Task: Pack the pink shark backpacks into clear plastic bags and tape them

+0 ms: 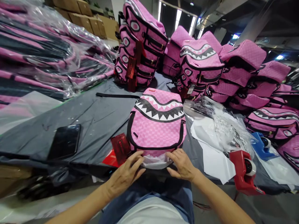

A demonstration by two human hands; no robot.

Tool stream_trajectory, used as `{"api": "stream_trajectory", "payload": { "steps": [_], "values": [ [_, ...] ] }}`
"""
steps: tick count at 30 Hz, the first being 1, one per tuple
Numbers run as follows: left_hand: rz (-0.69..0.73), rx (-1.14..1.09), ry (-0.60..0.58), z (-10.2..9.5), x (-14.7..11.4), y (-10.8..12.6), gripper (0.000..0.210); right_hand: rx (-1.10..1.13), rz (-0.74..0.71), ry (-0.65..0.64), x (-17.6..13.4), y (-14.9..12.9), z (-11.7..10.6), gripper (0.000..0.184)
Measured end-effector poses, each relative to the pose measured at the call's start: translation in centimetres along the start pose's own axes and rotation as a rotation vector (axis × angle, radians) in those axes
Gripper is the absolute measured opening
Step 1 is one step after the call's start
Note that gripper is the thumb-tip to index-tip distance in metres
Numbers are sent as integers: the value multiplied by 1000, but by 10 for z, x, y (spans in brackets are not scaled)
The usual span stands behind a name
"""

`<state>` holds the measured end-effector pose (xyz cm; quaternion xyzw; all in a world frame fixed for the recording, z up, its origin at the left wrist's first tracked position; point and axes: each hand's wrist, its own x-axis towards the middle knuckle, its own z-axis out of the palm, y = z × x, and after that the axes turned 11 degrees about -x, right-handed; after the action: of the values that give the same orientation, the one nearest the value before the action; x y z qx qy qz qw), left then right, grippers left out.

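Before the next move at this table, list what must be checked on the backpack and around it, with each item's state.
1. Pink shark-mouth backpack print side showing: ok.
2. Left grip and right grip at opposite ends of the backpack's near edge: ok.
3. Thin white sheet between them pinched firmly: cannot tell; fingertip contact is unclear.
4. Black strap tucked in: not ok; it sticks out to the left.
5. Red tape dispenser apart from both hands: ok, off to the right.

Backpack (pixel 157 133) matt, perhaps coated cloth; phone (pixel 64 141) smooth, glossy.
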<state>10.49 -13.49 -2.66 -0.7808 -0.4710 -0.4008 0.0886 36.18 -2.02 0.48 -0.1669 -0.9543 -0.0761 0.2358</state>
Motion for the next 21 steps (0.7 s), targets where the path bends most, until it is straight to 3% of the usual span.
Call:
{"api": "stream_trajectory", "payload": {
  "steps": [2,5,7,9,11,13,15,18,21],
  "values": [
    [-73,-58,-6,-4,9,-1,28,-25,44,-105,9,2,-9,31],
    [-73,-63,-109,-4,22,-3,24,-151,56,-266,24,3,-10,7],
    [-84,-67,-183,-5,26,-4,21,-220,29,-354,30,1,-10,11],
    [-118,-80,-225,-7,27,-5,19,-253,-15,-339,32,0,-12,14],
    [-71,-88,-206,-13,29,-8,17,-268,-78,-221,32,-2,-16,13],
    [116,-153,-206,-20,35,-12,18,-261,-137,-86,32,-2,-22,14],
    [303,-285,-318,-27,46,-18,25,-225,-212,-33,35,0,-27,15],
    [326,-403,-589,-33,67,-27,34,-180,-333,-108,42,7,-29,17],
    [355,-329,-719,-33,78,-36,34,-201,-349,-221,51,15,-28,18]
  ]
}}
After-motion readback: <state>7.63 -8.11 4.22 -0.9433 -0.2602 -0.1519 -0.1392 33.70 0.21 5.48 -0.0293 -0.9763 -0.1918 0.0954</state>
